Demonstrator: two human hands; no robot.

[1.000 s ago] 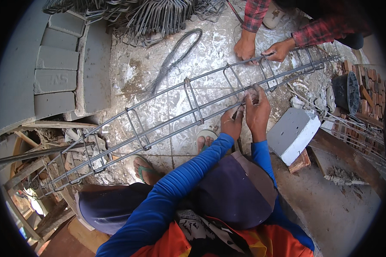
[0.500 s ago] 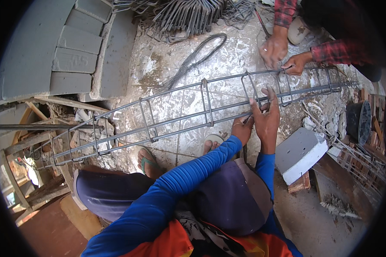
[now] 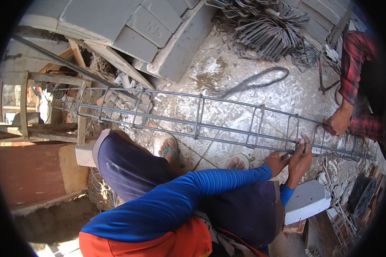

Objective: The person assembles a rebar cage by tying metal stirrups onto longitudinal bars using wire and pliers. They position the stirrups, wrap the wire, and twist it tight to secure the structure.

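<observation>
A long rebar cage [image 3: 197, 124] of dark steel bars and rectangular stirrups stretches across the view in front of my legs. Right of the middle, at its near bar, my left hand [image 3: 276, 162] is closed, with the fingertips pinched against the steel. Close beside it, my right hand [image 3: 300, 159] has its thumb and fingers curled together over the same bar. What lies between the fingers of either hand is too small to make out. Farther right, a co-worker's hand [image 3: 338, 122] in a red checked sleeve is at the cage's far bar.
Beyond the cage lies a looped bundle of thin wire [image 3: 240, 88], with a heap of bent stirrups [image 3: 272, 36] behind it. Grey blocks [image 3: 150, 28] are stacked at far left. A wooden frame [image 3: 23, 103] stands left; a pale block [image 3: 306, 201] and a dark bucket [image 3: 360, 192] lie right.
The view has swung, so the cage now slopes down to the right. Both my hands remain together at the near bar. The co-worker's hand nearest the cage stays at its far bar.
</observation>
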